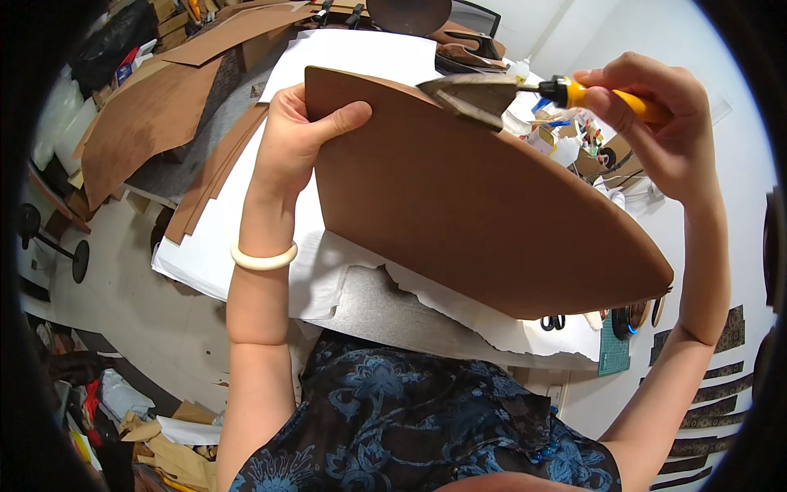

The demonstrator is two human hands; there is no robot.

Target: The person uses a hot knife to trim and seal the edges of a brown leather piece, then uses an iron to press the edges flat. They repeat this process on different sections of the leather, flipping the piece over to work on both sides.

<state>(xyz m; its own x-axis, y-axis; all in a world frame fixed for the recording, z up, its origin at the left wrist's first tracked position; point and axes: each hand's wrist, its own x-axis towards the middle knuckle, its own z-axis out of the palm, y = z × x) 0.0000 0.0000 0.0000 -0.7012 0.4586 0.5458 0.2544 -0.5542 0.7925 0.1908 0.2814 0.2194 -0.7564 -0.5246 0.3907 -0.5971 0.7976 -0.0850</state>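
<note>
Fingers of your left hand (293, 135) clamp the top-left corner of the brown board (475, 213), thumb across its face, holding it tilted above the paper-covered table (246, 271). Your right hand (656, 123) wraps the yellow-handled tool (611, 97) (its dark triangular blade (469, 98) touches the board's upper edge).

You see everything from one camera on your head, a wide fisheye tilted steeply down and forward. It sits close: your forearms rise from the lower edge, your patterned dress fills the bottom, and the brown board (484, 213) takes the middle. The counter (385, 307) lies just below it. Toward the dark round rim straight edges bend, and the floor shows at left.
</note>
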